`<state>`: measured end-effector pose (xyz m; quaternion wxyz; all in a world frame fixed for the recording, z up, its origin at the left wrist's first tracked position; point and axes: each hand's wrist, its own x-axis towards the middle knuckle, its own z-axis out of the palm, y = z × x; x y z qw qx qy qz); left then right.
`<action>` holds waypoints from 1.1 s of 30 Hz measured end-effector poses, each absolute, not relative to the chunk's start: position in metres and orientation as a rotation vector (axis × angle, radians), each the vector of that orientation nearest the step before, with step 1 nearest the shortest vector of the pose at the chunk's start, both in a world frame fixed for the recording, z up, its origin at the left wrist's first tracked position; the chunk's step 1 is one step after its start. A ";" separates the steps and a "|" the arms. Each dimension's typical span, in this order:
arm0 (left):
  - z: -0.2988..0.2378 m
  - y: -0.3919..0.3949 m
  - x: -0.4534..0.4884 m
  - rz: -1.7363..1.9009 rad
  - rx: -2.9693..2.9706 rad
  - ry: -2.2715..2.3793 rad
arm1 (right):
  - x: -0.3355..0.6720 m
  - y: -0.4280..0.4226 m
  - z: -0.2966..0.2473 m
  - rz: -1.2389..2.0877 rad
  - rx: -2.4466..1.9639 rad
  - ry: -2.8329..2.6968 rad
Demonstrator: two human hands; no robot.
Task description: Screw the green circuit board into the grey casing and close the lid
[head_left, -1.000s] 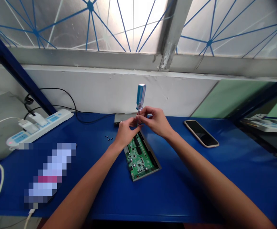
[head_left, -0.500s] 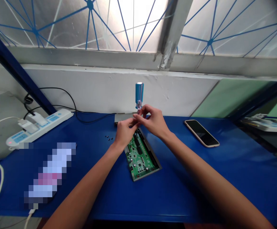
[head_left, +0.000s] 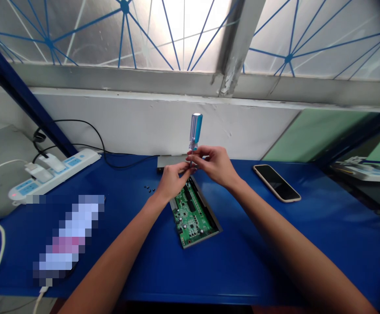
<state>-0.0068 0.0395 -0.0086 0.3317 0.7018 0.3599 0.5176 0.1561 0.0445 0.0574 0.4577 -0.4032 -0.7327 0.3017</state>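
Observation:
A screwdriver (head_left: 195,131) with a blue and clear handle stands nearly upright, handle up, leaning slightly right. My right hand (head_left: 218,165) is closed, its thumb and fingers pinching the metal shaft below the handle. Close against it, my left hand (head_left: 172,181) is pinched shut at the lower end of the shaft; whatever lies between its fingertips is too small to make out. Under both hands lies a green circuit board (head_left: 193,222) in a shallow metal tray, its far end covered by my left hand. Several small black screws (head_left: 149,189) lie left of the board.
A grey metal piece (head_left: 164,162) is behind the hands. To the right rests a phone (head_left: 276,183). A white power strip (head_left: 74,162) with plugs and cables is at the left, near a blurred-out device (head_left: 74,235) on a white cable. The wall bounds the blue table (head_left: 242,270) behind.
The screwdriver's handle has tipped a little to the right and turned, showing another side. My right hand has shifted slightly right and down. The circuit board has not moved.

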 end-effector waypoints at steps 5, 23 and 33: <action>-0.012 0.039 -0.005 1.421 1.824 1.020 | 0.151 0.043 0.055 0.676 -1.020 -1.750; -0.010 0.036 -0.005 1.360 1.826 0.998 | 0.159 0.043 0.073 0.823 -0.937 -1.791; -0.010 0.037 -0.006 1.348 1.836 0.993 | 0.163 0.044 0.079 0.965 -0.864 -1.862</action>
